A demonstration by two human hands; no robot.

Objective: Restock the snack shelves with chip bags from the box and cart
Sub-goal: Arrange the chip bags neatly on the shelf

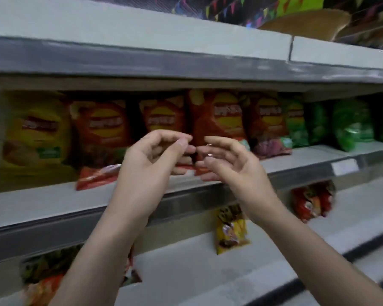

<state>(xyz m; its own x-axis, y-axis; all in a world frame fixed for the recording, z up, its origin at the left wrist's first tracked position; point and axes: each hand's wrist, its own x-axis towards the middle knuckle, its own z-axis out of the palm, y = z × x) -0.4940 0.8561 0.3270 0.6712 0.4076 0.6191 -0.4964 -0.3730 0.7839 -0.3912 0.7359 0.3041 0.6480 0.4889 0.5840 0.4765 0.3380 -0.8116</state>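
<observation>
On the middle shelf [42, 202] a row of chip bags stands upright: a yellow bag [35, 133] at the left, several red bags, then green bags [349, 124] at the right. The tallest red bag [217, 115] stands in the centre. My left hand [150, 157] and my right hand [228, 164] are raised side by side in front of its lower edge, fingers curled and apart. Their fingertips nearly meet at the bag's bottom, and neither hand closes on it. Another red bag [97, 175] lies flat near the shelf's front, left of my left hand.
The upper shelf [142, 56] overhangs close above the bag tops. On the lower shelf a yellow snack bag [230, 230] and red bags [310, 202] stand apart, and mixed bags [42, 279] sit at the bottom left. A white price tag [344, 166] marks the shelf edge at right.
</observation>
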